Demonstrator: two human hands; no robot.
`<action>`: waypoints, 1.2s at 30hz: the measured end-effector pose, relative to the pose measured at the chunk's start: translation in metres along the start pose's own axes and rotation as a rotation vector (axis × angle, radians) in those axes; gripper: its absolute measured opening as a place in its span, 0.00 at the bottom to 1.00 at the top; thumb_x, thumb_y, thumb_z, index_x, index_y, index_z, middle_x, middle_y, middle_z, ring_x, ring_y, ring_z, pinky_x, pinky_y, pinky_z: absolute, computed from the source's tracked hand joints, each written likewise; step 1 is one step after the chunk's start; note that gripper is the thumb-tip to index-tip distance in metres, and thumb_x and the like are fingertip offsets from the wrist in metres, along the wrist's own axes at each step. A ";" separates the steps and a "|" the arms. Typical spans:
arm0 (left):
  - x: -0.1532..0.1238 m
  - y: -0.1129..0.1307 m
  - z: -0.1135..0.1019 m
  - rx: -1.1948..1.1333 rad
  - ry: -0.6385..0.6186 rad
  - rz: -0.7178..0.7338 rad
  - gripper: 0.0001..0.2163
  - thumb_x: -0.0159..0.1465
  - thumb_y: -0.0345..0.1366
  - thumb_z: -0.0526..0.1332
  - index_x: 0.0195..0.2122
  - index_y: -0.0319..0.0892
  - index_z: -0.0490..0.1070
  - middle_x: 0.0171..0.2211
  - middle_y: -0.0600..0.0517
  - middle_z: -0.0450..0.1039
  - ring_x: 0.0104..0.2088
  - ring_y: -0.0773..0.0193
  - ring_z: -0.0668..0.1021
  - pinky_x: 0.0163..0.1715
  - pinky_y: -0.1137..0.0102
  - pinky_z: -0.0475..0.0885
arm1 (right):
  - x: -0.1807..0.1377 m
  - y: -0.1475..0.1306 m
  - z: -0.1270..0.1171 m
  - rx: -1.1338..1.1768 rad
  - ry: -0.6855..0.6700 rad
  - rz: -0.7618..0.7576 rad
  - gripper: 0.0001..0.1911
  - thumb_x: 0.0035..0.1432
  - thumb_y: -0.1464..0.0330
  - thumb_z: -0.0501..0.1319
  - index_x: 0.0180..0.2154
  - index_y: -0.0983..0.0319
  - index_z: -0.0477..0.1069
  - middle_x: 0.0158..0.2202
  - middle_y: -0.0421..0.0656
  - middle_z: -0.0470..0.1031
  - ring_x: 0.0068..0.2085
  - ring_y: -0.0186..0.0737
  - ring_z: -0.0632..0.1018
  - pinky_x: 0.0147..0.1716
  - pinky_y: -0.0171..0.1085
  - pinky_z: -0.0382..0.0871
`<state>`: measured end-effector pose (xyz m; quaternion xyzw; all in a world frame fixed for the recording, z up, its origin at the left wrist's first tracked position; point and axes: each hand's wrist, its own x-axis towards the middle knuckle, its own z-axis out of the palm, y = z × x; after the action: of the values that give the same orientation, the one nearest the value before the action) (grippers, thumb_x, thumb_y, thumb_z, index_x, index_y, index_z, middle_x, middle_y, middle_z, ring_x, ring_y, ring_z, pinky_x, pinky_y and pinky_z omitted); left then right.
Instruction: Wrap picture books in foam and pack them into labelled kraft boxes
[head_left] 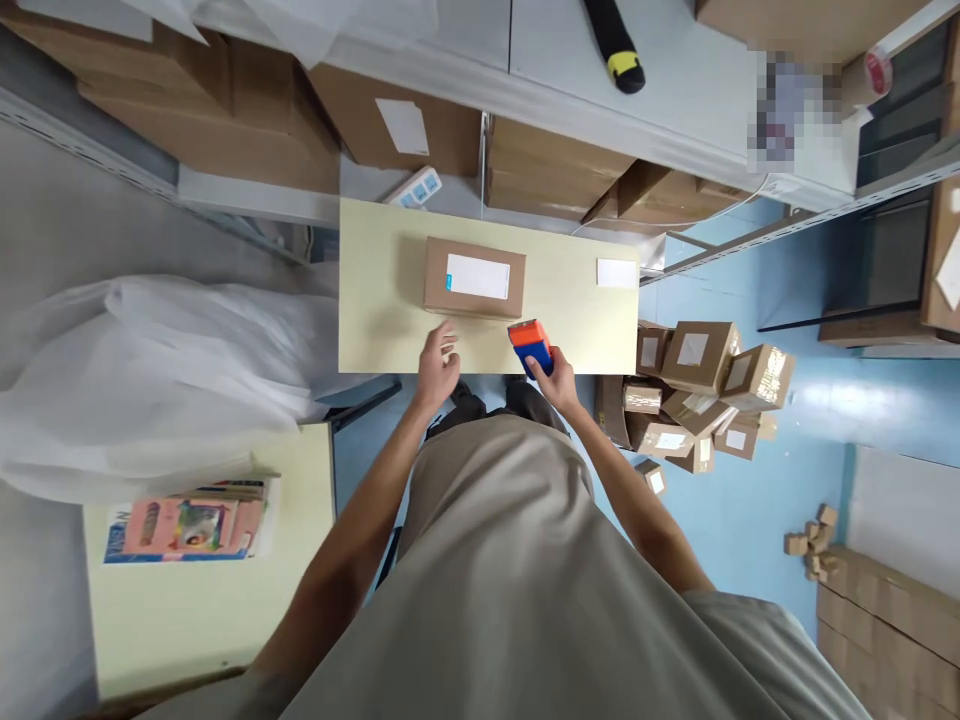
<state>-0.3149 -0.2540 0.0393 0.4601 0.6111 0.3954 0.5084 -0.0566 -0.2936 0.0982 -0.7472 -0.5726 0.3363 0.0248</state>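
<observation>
On the pale yellow table [360, 300] lies a closed cardboard box [474, 308] with a white label [480, 278] on its top. My left hand [438, 365] is over the table's front edge, just below the box's left end. Its fingers are loosely bent and apart, with nothing in them. In my right hand [556, 384] is a blue and orange hand-held tool [531, 348], its orange end pointing away from me near the box's lower right corner. The exact kind of tool cannot be made out. A separate white label or slip [617, 273] lies at the table's right.
Several taped boxes [697, 360] are piled on the floor to the right. Behind the table, a shelf [465, 40] holds a black and yellow handle [616, 50], with cartons [555, 165] below. White plastic sheeting [150, 380] and magazines [187, 525] are at left.
</observation>
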 end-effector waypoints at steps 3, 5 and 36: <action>-0.018 0.011 0.008 -0.040 -0.209 0.038 0.22 0.68 0.42 0.69 0.62 0.45 0.79 0.62 0.41 0.81 0.62 0.50 0.83 0.63 0.57 0.79 | -0.021 0.012 0.000 -0.070 -0.054 -0.050 0.31 0.77 0.47 0.56 0.67 0.62 0.65 0.51 0.52 0.86 0.48 0.54 0.85 0.48 0.40 0.74; -0.026 0.017 0.010 -0.048 -0.276 0.051 0.22 0.68 0.47 0.71 0.60 0.46 0.80 0.63 0.42 0.81 0.60 0.50 0.83 0.62 0.56 0.79 | -0.030 0.019 -0.002 -0.138 -0.103 -0.096 0.33 0.77 0.48 0.57 0.70 0.62 0.64 0.53 0.53 0.86 0.50 0.57 0.86 0.50 0.41 0.75; -0.127 0.067 0.184 0.150 -0.042 0.203 0.17 0.72 0.56 0.70 0.52 0.52 0.87 0.51 0.47 0.84 0.58 0.47 0.80 0.67 0.51 0.75 | -0.016 0.168 -0.119 -0.396 -0.361 -0.435 0.40 0.78 0.38 0.50 0.70 0.62 0.62 0.55 0.58 0.81 0.58 0.64 0.81 0.57 0.51 0.75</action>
<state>-0.1153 -0.3558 0.1047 0.5646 0.5784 0.3882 0.4427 0.1453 -0.3237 0.1267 -0.5263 -0.7679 0.3324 -0.1514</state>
